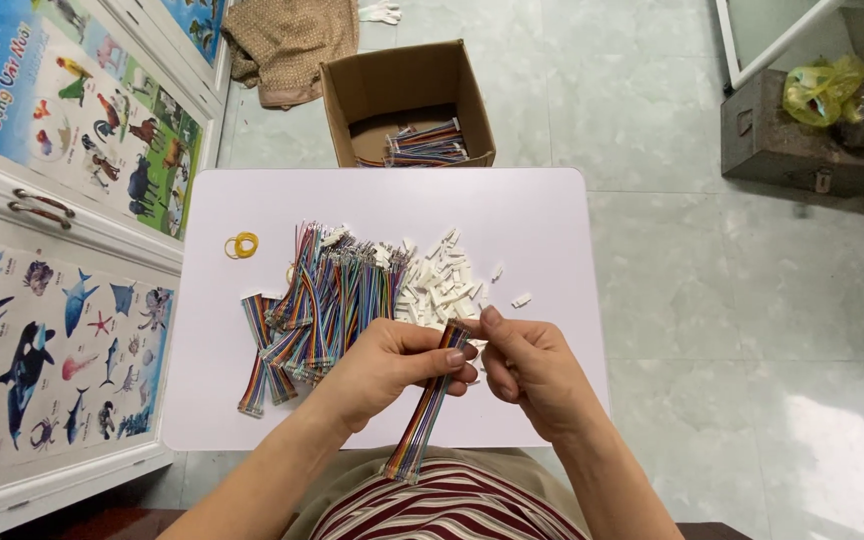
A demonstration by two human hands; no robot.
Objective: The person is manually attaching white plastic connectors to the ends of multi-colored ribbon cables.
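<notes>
Over the desk's (552, 210) near edge, both hands clamp the ribbon cable's (422, 420) top end, left hand (392, 362) and right hand (532, 370) touching, its length hanging toward the lap.

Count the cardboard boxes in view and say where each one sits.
1. The open cardboard box stands on the floor just beyond the far edge of the white table, with bundled rainbow ribbon cables inside. Others may lie outside the frame.
</notes>
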